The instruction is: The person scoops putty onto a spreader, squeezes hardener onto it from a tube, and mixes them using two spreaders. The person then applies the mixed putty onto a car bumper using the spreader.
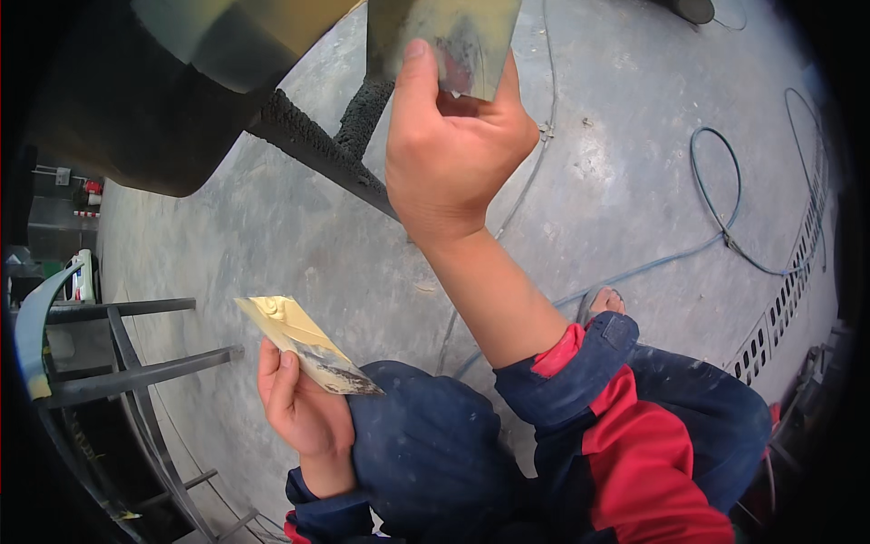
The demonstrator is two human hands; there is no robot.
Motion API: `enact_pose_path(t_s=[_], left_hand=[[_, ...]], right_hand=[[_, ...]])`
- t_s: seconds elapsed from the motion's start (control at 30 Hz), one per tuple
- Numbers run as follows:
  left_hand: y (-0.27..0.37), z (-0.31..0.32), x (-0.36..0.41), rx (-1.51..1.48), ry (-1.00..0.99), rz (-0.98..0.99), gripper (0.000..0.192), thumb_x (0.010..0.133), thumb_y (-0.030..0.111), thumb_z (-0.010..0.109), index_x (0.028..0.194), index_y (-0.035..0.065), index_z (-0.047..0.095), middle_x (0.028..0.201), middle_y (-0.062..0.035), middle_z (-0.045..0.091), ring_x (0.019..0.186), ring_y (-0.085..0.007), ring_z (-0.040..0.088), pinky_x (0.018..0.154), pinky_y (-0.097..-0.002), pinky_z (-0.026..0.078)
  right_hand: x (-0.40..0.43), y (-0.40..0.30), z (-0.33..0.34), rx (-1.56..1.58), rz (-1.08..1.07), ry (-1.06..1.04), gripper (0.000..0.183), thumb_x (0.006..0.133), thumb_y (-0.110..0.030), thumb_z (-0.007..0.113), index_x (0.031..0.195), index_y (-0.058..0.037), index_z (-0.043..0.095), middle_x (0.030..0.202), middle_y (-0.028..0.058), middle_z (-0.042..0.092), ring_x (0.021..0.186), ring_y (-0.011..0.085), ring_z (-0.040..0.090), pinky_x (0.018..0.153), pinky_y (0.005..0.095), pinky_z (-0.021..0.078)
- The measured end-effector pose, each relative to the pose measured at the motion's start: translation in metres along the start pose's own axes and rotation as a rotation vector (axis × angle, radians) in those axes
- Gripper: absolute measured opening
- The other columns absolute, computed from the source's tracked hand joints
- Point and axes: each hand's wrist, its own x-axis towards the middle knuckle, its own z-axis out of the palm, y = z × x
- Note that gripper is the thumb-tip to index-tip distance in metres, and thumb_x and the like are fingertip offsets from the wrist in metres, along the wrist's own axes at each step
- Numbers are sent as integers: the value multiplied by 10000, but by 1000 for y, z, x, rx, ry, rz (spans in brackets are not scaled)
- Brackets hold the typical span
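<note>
Low on the left, my left hand (306, 411) pinches a flat spreader plate (326, 370) near its edge. Pale yellow filler paste (289, 316) covers the plate's far end, and dark smears mark its near end. Stretched out ahead, my right hand (455, 149) grips a second filler spreader (476, 51), thumb on its face and fingers around its other side. Grey and reddish stains show on that spreader. It lies in front of a dark panel with yellowish patches (292, 27); whether the two touch, I cannot tell.
The panel rests by a dark stand with a rough, crusted bar (319, 146). A metal rack (143, 374) holding a curved strip (41, 326) is at left, near a white plastic bottle (83, 275). A blue hose (632, 272) loops over the concrete floor toward a slotted grate (781, 313).
</note>
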Motion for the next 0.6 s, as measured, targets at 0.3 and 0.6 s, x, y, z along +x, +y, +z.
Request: enact_pose_path(t_s=[0.3, 0.6], left_hand=[[6, 21, 15, 78, 60, 113, 440, 1024, 89, 510, 1439, -57, 500, 1264, -134, 662, 1097, -208, 646, 986, -340, 492], [19, 60, 65, 293, -250, 220, 393, 1022, 131, 595, 1340, -100, 576, 1251, -148, 680, 1137, -185, 634, 1047, -315, 446]], right_hand=[[-35, 7, -11, -115, -306, -285, 437, 795, 156, 653, 1204, 23, 732, 1083, 182, 716, 968, 321, 721, 837, 336, 573], [31, -39, -88, -241, -164, -994, 472, 788, 184, 611, 1180, -24, 771, 1120, 141, 740, 988, 266, 724, 847, 330, 562]])
